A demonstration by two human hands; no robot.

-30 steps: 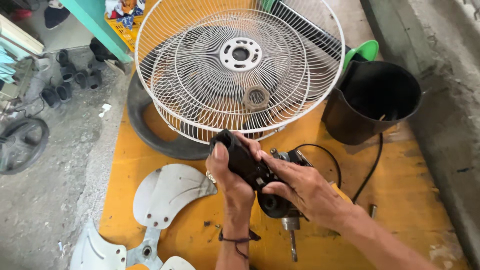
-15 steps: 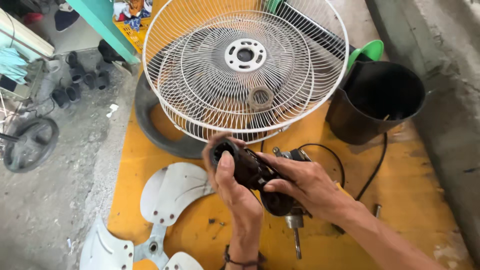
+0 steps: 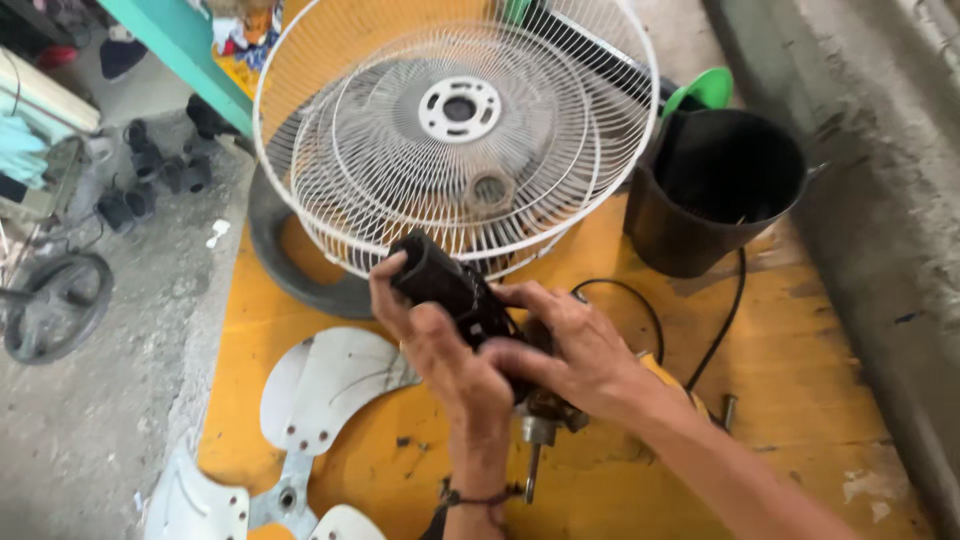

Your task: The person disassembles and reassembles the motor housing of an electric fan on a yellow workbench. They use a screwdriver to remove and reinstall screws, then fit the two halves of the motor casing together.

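Yellow board carries everything within reach, and nearest the camera one pale fan blade set lies flat at lower left, three blades showing. Two hands meet just above it over one black motor housing: the left hand wraps its fingers around the near side with the thumb pressed to the upper end, while the right hand closes over the lower end from the right, fingertips on the casing. That housing sits between both palms, held off the board, its long axis running from upper left down to lower right; a metal shaft pokes out below the hands toward the camera. One black cord curves away to the right. Farther off stand one black bucket and two white wire fan guards, stacked one within the other.
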